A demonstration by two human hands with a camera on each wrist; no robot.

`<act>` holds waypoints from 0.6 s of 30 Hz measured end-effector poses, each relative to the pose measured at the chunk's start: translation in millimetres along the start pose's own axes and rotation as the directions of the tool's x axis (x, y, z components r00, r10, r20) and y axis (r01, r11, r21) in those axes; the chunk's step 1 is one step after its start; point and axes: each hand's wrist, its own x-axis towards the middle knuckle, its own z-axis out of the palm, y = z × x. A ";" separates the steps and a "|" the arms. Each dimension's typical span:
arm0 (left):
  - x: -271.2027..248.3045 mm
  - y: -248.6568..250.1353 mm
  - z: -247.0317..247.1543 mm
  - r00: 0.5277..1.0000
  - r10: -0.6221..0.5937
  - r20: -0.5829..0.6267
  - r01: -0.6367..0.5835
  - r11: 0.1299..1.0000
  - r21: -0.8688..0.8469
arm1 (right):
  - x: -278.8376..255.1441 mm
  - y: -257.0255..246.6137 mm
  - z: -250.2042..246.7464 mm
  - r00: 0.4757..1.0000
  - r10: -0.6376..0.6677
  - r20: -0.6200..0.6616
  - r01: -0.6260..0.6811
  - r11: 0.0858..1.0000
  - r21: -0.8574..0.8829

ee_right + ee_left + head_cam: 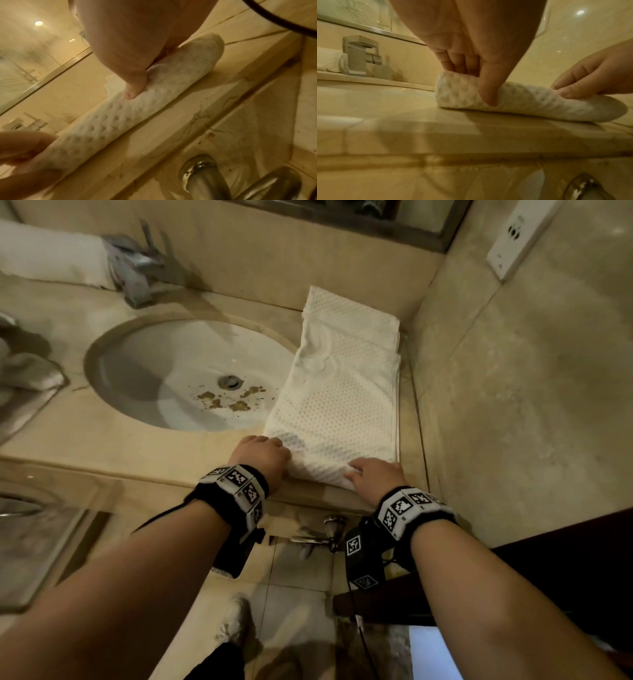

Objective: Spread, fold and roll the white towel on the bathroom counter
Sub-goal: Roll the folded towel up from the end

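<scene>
The white towel (342,385) lies folded into a long strip on the counter, right of the sink, running from the back wall to the front edge. Its near end is curled into a short roll (522,100) (120,119). My left hand (262,455) grips the roll's left end, thumb in front and fingers behind. My right hand (373,474) holds the roll's right end with curled fingers (583,88), its thumb (135,89) pressed on the front of the roll.
An oval sink (191,371) with brown debris near its drain sits left of the towel. A square tap (133,268) stands at the back. The side wall (513,371) is close on the right. A metal door handle (322,534) sits below the counter edge.
</scene>
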 end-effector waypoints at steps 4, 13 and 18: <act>-2.0 0.0 0.6 0.997 -0.015 0.075 0.023 0.994 -0.107 | 2.2 -2.9 2.6 0.995 0.028 0.091 -0.024 0.999 -0.044; -2.6 2.8 -7.0 0.995 -0.048 0.090 0.070 0.962 -0.263 | -1.8 -4.3 40.4 0.955 0.003 -0.297 0.004 1.000 0.023; 9.5 2.8 -15.5 0.974 -0.025 0.224 0.060 0.987 -0.149 | -11.0 11.7 43.4 0.959 -0.093 -0.269 0.122 0.988 0.093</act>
